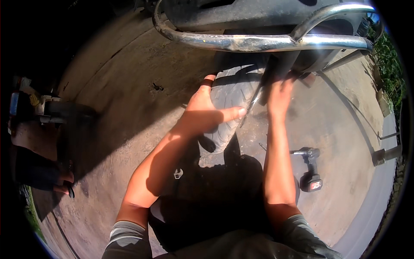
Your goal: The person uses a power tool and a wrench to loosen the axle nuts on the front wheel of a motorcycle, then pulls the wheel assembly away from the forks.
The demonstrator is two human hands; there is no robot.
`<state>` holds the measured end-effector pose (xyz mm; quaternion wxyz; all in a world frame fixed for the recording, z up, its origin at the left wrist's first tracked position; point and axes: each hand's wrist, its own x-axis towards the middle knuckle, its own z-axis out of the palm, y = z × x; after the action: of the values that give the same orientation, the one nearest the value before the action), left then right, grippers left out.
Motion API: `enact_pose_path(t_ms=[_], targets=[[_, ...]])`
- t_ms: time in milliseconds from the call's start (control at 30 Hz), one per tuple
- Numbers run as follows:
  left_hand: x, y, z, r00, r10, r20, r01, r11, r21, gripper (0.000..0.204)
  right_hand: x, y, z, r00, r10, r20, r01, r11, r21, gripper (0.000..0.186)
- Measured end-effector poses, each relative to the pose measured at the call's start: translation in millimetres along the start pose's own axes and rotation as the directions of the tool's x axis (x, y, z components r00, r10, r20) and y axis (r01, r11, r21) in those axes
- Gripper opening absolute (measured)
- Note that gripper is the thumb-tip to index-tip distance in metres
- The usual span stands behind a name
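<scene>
A worn, grey treaded tire (230,93) stands upright under the back of what looks like a motorbike. My left hand (207,103) grips it from the left, the thumb across the tread and the other fingers round its far left side. On the tire's right, my right hand (280,97) reaches up beside the wheel, below a dark tube (284,64). Its fingertips disappear in shadow and behind parts there, so whatever they touch is hidden. A thin metal rod or edge (255,101) runs between the tire and my right hand.
Overhead crosses a chrome bar (258,43). A black cordless impact wrench (311,168) lies on the concrete floor (129,86) right of my right forearm. The head of an adjustable wrench (178,173) shows by my left forearm. Another person's sandalled feet (67,183) are at left.
</scene>
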<state>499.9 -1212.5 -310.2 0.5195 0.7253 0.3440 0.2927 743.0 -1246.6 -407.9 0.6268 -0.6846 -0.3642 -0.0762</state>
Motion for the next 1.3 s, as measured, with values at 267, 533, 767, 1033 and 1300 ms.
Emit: enact_pose_path(t_ms=[267, 533, 767, 1033, 1300], targets=[[-81, -161, -1, 0.992, 0.080, 0.096, -0.101, 0.967, 0.236, 0.142, 5, -9, 9, 0.999, -0.027, 0.038, 0.026, 0.999, 0.025, 0.059], [-169, -163, -48, 0.949, 0.085, 0.303, -0.152, 0.967, 0.206, 0.141, 2, -18, -3, 0.975, 0.136, 0.174, -0.167, 0.970, 0.176, 0.061], [-195, -161, -72, 0.889, 0.110, 0.444, -0.196, 0.969, 0.153, 0.129, -25, -6, -27, 0.942, 0.302, 0.146, -0.322, 0.937, 0.139, 0.072], [-198, -182, -43, 0.718, 0.251, 0.649, -0.312, 0.950, -0.022, 0.120, -113, -66, -88, 0.326, 0.657, 0.680, -0.944, 0.270, 0.191, 0.075], [-213, -110, -145, 0.790, 0.197, 0.580, -0.303, 0.949, 0.091, 0.123, -131, -43, -46, 0.344, 0.652, 0.675, -0.939, 0.261, 0.226, 0.063]])
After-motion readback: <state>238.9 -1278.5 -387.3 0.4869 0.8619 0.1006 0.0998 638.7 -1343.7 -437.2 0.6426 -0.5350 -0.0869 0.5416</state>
